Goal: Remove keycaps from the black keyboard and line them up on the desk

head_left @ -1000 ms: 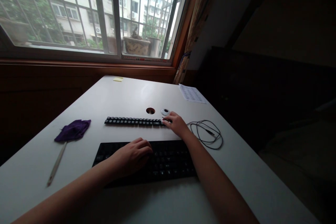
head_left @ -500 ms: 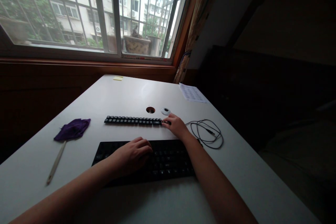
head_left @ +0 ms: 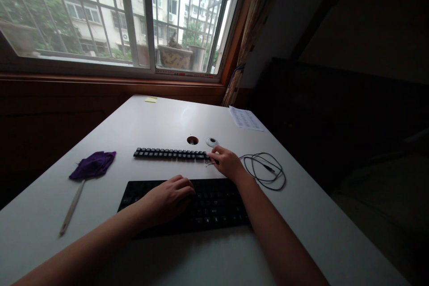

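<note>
A black keyboard lies on the white desk, partly covered by my forearms. My left hand rests on top of its keys with the fingers loosely bent, the fingertips partly hidden. Beyond the keyboard, loose black keycaps stand lined up in two rows. At the right end of these rows is my right hand, its thumb and forefinger touching the last keycap. The same hand is closed around a small dark tool with thin wire ends, which looks like a keycap puller; most of it is hidden.
A coiled black cable lies to the right. On the left are a purple cloth and a pale-handled brush. Farther back are a cable hole, its white cover, printed paper and yellow sticky notes.
My right hand has shifted slightly to the right and turned, so the wire ends of the tool now point out below the fingers. My left hand stays in place.
</note>
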A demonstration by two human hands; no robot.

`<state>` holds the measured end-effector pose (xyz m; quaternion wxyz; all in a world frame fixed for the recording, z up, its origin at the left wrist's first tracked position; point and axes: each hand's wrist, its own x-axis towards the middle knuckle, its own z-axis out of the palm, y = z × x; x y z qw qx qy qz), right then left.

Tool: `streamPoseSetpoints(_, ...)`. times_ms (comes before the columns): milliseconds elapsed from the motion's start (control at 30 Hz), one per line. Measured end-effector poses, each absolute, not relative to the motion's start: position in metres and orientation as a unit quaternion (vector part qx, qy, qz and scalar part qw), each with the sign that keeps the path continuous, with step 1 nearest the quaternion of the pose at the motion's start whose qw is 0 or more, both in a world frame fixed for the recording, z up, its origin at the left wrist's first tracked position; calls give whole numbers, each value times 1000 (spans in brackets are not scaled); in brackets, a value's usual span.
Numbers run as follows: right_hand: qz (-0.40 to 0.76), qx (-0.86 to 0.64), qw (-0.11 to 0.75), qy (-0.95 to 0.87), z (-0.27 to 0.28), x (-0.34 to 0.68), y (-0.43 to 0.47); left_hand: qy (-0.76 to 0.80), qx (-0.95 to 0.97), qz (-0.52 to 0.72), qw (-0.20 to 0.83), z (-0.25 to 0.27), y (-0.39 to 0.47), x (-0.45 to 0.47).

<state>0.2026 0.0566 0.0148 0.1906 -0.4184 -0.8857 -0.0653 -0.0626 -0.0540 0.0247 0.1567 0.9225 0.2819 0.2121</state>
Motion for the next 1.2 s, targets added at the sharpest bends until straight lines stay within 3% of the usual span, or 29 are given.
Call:
streamPoseSetpoints(267,-14,-392,186,-901,12,204,58,290,922,202,157,27,-55,-62)
streamPoseSetpoints(1200,6,-392,194,-899,6,203,62,278,921,224,153,26,-54,-62)
